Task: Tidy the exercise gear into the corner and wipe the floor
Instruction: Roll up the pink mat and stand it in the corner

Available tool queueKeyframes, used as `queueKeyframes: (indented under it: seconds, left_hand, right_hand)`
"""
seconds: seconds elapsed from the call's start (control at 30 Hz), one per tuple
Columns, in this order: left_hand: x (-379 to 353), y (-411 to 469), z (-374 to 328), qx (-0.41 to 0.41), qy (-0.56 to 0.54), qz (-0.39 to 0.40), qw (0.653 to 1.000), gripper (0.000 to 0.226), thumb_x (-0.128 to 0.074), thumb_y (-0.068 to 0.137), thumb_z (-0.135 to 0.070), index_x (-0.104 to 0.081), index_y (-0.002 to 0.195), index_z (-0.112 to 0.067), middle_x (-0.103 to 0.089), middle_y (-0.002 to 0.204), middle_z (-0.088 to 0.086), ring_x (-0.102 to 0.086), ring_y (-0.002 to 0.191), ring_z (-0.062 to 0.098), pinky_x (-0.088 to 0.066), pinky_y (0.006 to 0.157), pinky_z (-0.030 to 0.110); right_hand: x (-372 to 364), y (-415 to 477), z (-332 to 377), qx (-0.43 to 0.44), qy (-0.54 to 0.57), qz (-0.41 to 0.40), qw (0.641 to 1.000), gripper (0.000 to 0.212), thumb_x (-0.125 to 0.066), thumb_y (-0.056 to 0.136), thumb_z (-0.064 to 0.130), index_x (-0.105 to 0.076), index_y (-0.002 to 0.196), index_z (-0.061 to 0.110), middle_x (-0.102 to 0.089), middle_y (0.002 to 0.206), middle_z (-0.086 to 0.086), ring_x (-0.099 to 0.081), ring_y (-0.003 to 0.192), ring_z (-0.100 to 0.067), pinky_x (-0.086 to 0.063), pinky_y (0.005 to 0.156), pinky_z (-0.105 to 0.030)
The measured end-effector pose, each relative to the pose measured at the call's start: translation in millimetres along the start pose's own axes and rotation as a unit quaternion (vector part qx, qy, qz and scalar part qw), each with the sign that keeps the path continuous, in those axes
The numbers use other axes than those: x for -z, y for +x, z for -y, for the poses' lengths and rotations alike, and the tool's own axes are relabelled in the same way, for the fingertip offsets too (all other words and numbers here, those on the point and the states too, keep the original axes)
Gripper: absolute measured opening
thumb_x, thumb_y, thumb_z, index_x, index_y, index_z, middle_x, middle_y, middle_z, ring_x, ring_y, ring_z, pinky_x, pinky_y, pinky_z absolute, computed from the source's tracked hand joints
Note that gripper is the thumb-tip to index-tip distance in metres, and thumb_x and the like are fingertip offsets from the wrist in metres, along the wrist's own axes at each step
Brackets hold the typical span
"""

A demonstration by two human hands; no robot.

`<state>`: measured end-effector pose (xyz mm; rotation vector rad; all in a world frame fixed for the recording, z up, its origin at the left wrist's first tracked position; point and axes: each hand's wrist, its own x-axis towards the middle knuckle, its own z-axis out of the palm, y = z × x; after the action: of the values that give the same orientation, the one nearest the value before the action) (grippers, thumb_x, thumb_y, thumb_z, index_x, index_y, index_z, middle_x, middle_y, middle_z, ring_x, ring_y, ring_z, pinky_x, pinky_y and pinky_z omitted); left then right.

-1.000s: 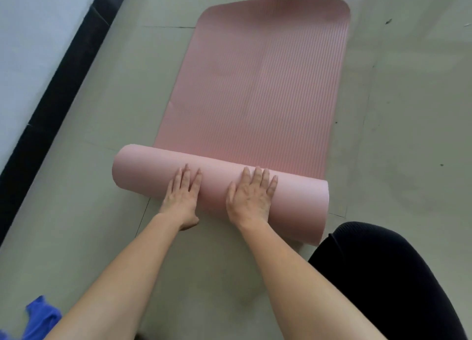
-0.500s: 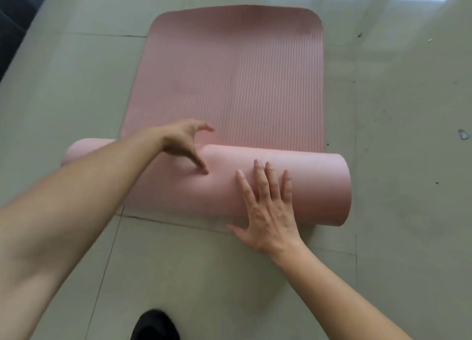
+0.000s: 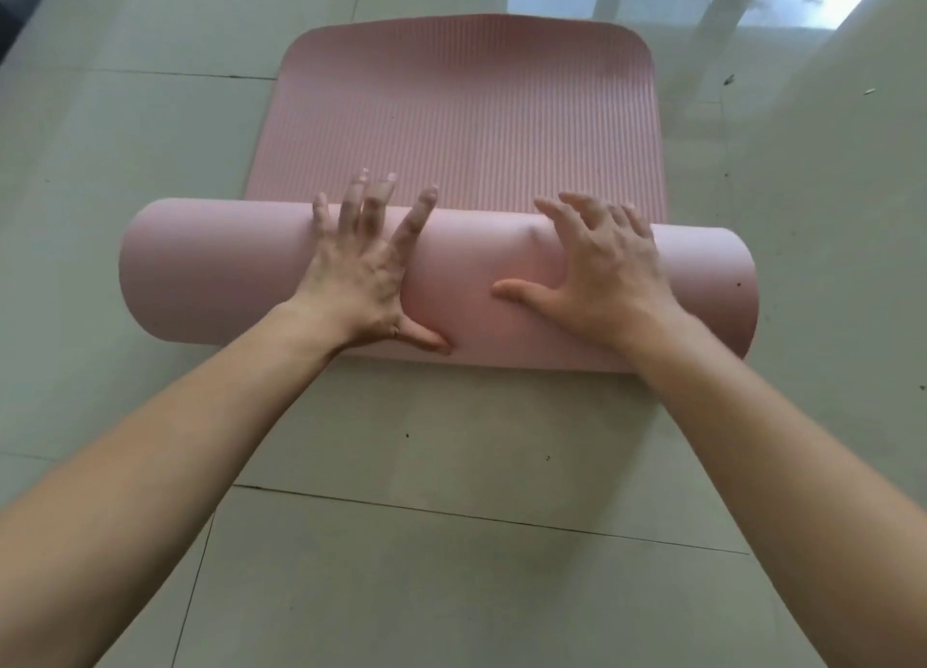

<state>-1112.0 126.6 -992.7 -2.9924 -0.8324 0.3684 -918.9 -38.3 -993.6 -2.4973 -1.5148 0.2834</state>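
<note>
The pale tiled floor (image 3: 451, 567) was covered in the middle by a pink exercise mat (image 3: 466, 131). Its flat part was spread toward 12 o'clock, and its rolled part (image 3: 210, 271) was laid across from 9 to 3 o'clock. The left hand (image 3: 358, 276) and the right hand (image 3: 609, 279) were pressed on the rolled part. The fingers (image 3: 416, 216) were spread wide open over its top, and nothing was gripped.
</note>
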Motion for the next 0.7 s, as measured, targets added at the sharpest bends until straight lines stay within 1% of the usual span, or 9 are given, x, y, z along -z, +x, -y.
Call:
queueKeyframes:
  seconds: [0.07,0.1,0.17,0.23,0.33,0.43,0.53,0.63,0.7]
  left_hand:
    - [5.4,7.2,-3.5,-0.038,0.024,-0.009,0.999,0.145,-0.043,0.037,-0.096,0.011,0.152,-0.027,-0.015,0.150,0.017,-0.014,0.143,0.038,-0.007,0.112,0.070]
    - [4.3,4.4,-5.2,-0.059,0.033,-0.011,0.998,0.139,-0.044,0.043,-0.094,0.011,0.151,-0.025,-0.019,0.149,0.017,-0.019,0.141,0.037,-0.008,0.113,0.069]
    - [-6.3,-13.2,-7.6,-0.086,0.045,-0.008,0.995,0.131,-0.044,0.054,-0.090,0.017,0.148,-0.023,-0.012,0.154,0.020,-0.009,0.146,0.039,-0.005,0.115,0.066]
    - [-18.8,-28.0,-9.9,-0.095,0.092,0.005,0.991,0.138,-0.053,0.056,-0.087,0.025,0.147,-0.020,0.009,0.159,0.023,0.011,0.147,0.041,-0.001,0.114,0.067]
    - [-22.1,-16.0,-13.8,-0.079,0.124,0.041,0.988,0.149,-0.076,0.051,-0.072,0.025,0.148,-0.021,0.010,0.159,0.022,0.008,0.147,0.041,-0.005,0.114,0.066]
    - [-7.6,-1.3,-11.9,-0.082,0.058,0.071,0.992,0.141,-0.083,0.045,-0.058,0.004,0.151,-0.027,-0.015,0.158,0.016,-0.019,0.145,0.035,-0.024,0.114,0.054]
    - [15.9,-6.1,-6.9,-0.089,-0.015,0.060,0.994,0.121,-0.083,0.052,-0.046,-0.015,0.150,-0.031,-0.044,0.144,0.004,-0.049,0.126,0.027,-0.043,0.100,0.036]
    - [31.5,-29.9,-11.9,-0.092,-0.054,0.090,0.990,0.108,-0.082,0.053,-0.047,-0.026,0.145,-0.038,-0.058,0.130,-0.002,-0.059,0.114,0.025,-0.048,0.089,0.030]
    - [31.2,-52.0,-16.0,-0.097,-0.089,0.156,0.979,0.102,-0.083,0.047,-0.051,-0.033,0.135,-0.045,-0.064,0.117,-0.006,-0.062,0.104,0.022,-0.052,0.085,0.031]
  right_hand:
    - [-12.0,-24.7,3.9,0.046,-0.026,-0.069,0.996,0.097,-0.045,0.078,0.083,-0.042,0.148,0.016,-0.043,0.152,-0.015,-0.040,0.140,-0.037,-0.024,0.119,-0.055]
    - [-16.9,-36.6,4.6,0.061,-0.048,-0.059,0.995,0.106,-0.048,0.074,0.084,-0.036,0.152,0.013,-0.037,0.156,-0.018,-0.032,0.145,-0.040,-0.019,0.120,-0.059]
    - [-26.9,-53.5,3.2,0.069,-0.110,0.011,0.991,0.138,-0.060,0.057,0.090,-0.009,0.159,0.013,-0.011,0.165,-0.022,-0.008,0.152,-0.043,-0.005,0.120,-0.065]
    - [-36.8,-56.8,2.6,0.064,-0.169,0.062,0.981,0.157,-0.074,0.046,0.084,0.014,0.158,0.017,0.010,0.164,-0.023,0.008,0.151,-0.046,0.002,0.118,-0.068]
    - [-43.9,-44.6,6.9,0.040,-0.195,0.098,0.975,0.151,-0.082,0.057,0.062,0.027,0.152,0.022,0.018,0.161,-0.024,0.010,0.150,-0.048,0.001,0.118,-0.068]
    - [-30.4,-31.6,8.2,0.034,-0.189,0.120,0.974,0.140,-0.081,0.062,0.056,0.020,0.155,0.025,0.002,0.164,-0.020,-0.006,0.151,-0.042,-0.009,0.121,-0.061]
    - [-1.3,-32.1,8.5,0.060,-0.148,0.109,0.981,0.130,-0.082,0.057,0.053,-0.001,0.156,0.029,-0.031,0.155,-0.011,-0.035,0.140,-0.034,-0.029,0.116,-0.051]
    - [20.3,-48.6,12.7,0.081,-0.126,0.149,0.977,0.125,-0.082,0.055,0.059,-0.013,0.155,0.030,-0.051,0.137,-0.007,-0.056,0.120,-0.031,-0.046,0.102,-0.046]
    - [28.8,-69.5,17.4,0.096,-0.107,0.207,0.968,0.127,-0.084,0.051,0.062,-0.016,0.154,0.032,-0.056,0.133,-0.006,-0.060,0.114,-0.030,-0.051,0.097,-0.043]
